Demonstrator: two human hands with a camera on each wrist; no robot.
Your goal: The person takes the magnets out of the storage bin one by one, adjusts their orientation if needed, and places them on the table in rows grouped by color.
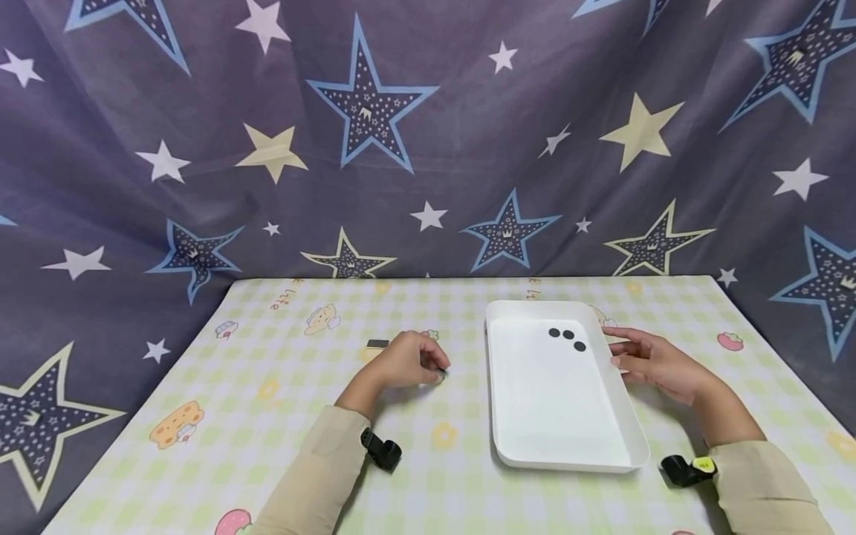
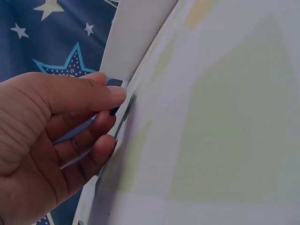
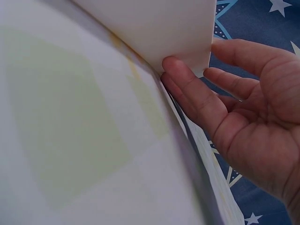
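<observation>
The left hand (image 1: 409,360) rested on the checked tablecloth (image 1: 281,416), fingers curled, pinching what seemed to be one small dark disc (image 1: 442,371), mostly hidden by the fingertips. The right hand (image 1: 652,360) lay relaxed, straight fingers touching the right wall of the single white tray (image 1: 568,446). Three black discs (image 1: 567,338) lay in the tray's far end. One small dark block (image 1: 377,344) sat beyond the left hand.
</observation>
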